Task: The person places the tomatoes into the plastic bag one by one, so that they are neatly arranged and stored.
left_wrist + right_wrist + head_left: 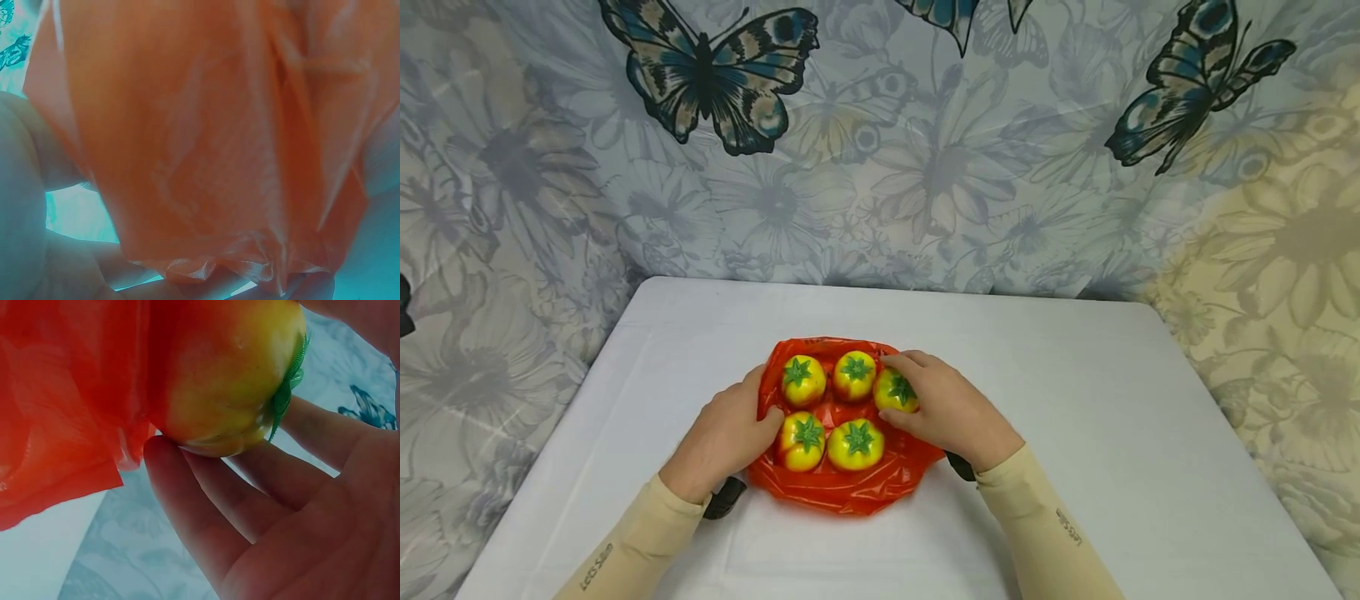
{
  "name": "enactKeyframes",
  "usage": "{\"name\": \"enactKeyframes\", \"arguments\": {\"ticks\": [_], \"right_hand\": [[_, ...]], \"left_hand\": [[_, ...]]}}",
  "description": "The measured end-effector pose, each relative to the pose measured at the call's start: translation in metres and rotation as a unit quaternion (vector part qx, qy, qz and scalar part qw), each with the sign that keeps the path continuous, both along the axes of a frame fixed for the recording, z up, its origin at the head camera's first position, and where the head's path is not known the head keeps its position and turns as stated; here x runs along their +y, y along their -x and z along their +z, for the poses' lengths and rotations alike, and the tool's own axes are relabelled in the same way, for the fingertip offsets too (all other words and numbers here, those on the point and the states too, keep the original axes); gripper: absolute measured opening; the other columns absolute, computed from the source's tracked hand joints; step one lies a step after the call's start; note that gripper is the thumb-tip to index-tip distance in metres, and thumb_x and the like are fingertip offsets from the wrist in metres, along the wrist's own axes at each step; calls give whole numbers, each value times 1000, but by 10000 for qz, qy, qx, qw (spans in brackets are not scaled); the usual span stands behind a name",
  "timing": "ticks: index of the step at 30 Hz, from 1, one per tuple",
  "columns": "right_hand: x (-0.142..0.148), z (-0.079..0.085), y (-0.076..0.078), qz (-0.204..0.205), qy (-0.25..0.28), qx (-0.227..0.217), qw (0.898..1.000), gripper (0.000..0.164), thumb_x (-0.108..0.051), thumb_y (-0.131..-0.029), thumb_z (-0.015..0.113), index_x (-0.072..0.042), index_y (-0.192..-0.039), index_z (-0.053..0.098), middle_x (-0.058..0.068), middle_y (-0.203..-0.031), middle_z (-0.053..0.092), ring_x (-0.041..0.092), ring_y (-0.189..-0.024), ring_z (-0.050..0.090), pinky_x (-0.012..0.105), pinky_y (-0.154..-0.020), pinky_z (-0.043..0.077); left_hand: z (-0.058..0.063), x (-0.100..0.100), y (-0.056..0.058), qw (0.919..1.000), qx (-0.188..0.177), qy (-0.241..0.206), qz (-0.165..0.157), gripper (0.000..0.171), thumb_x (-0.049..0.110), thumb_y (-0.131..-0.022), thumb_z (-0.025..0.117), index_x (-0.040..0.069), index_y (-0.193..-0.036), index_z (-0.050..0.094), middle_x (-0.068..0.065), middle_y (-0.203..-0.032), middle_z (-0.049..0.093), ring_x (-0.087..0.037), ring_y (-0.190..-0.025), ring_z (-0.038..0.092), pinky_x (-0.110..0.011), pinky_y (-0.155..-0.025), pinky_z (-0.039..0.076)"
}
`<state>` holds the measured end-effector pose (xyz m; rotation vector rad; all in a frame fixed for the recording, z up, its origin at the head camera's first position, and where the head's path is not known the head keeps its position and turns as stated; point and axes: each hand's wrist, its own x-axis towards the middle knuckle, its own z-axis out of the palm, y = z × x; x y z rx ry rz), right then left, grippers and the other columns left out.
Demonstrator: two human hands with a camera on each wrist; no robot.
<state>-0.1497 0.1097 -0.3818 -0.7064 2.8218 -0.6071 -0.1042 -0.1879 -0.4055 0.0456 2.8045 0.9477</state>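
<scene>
A red plastic bag (pixel 842 493) lies on the table with its mouth spread wide. Inside it sit several yellow-and-red artificial tomatoes (pixel 856 444) with green leafy tops. My left hand (pixel 724 435) grips the bag's left edge, thumb over the rim. In the left wrist view the bag's plastic (pixel 181 137) hides much of that hand. At the right side of the bag, my right hand (pixel 953 408) holds one tomato (pixel 231 375) between thumb and fingers. The right wrist view shows its fingertips beneath the fruit, beside the hanging red plastic.
A white-covered table (pixel 1075 400) spreads around the bag. Behind it and at both sides stands a wall covering (pixel 940 183) with flowers and butterflies. Dark wrist devices (pixel 725 498) show below the wrists.
</scene>
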Motion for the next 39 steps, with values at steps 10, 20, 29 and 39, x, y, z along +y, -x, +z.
{"name": "enactKeyframes", "arguments": {"ticks": [10,20,29,39], "right_hand": [[-3,-8,2,-10,-119,-251,9996,70,-39,-94,84,-14,-154,58,9,-151,64,29,-139,61,50,-117,53],[-2,-14,3,-68,-209,-440,9988,72,-35,-93,85,-16,-156,57,6,-157,61,28,-144,58,50,-118,52],[-5,-17,4,61,-343,-391,9986,73,-38,-95,83,-16,-158,55,5,-160,58,28,-148,55,50,-121,50],[3,-20,2,1,-261,-399,9989,78,-42,-96,81,-17,-162,50,8,-164,53,31,-149,54,53,-119,51]], "left_hand": [[1,2,-1,10000,11,35,21,69,24,-103,56,0,-165,35,-23,-144,67,-34,-115,72,-57,-98,62],[-2,6,2,10000,67,35,18,68,23,-103,56,0,-164,37,-21,-141,69,-32,-113,72,-56,-97,62],[-2,4,0,9999,118,-46,46,66,22,-103,56,2,-163,39,-20,-141,70,-32,-114,71,-56,-98,62],[-5,9,2,9999,-102,-48,127,69,25,-104,56,2,-165,36,-20,-145,67,-32,-117,70,-56,-100,61]]}}
